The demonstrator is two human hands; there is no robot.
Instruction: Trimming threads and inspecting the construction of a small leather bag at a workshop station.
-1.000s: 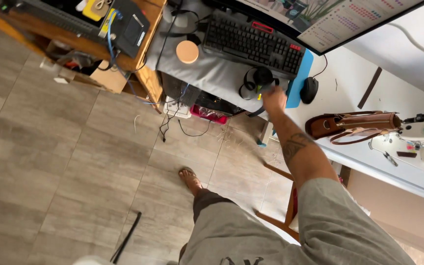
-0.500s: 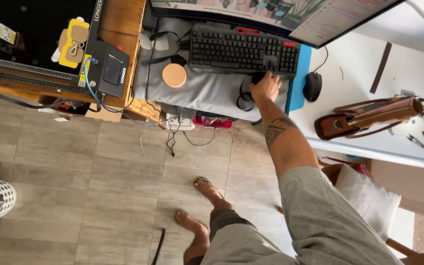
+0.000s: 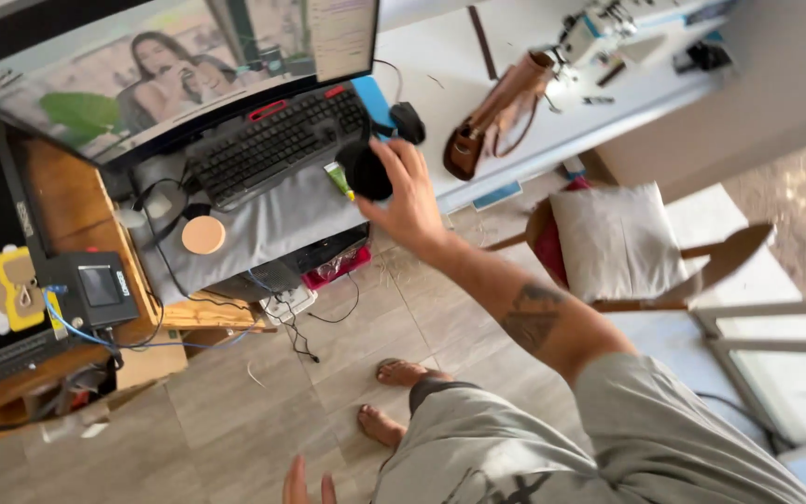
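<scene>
My right hand (image 3: 409, 198) reaches out over the front edge of a grey-covered desk (image 3: 263, 233) and grips a black pair of headphones (image 3: 363, 171) by an ear cup. A black keyboard (image 3: 272, 147) lies just left of the hand and a black mouse (image 3: 409, 120) on a blue pad just behind it. Only the fingertips of my left hand (image 3: 307, 483) show at the bottom edge, spread apart and holding nothing. My bare feet (image 3: 394, 397) stand on the tiled floor below.
A large monitor (image 3: 179, 70) stands behind the keyboard. A round tan coaster (image 3: 203, 235) lies on the grey cloth. A brown bag (image 3: 494, 121) sits on the white table. A wooden chair with a grey cushion (image 3: 618, 238) stands right. A small black device (image 3: 95, 289) and cables lie left.
The view has swung round and closer. My right hand, which was reaching for the headphones at the desk edge, now has them gripped and lifted off the desk.
</scene>
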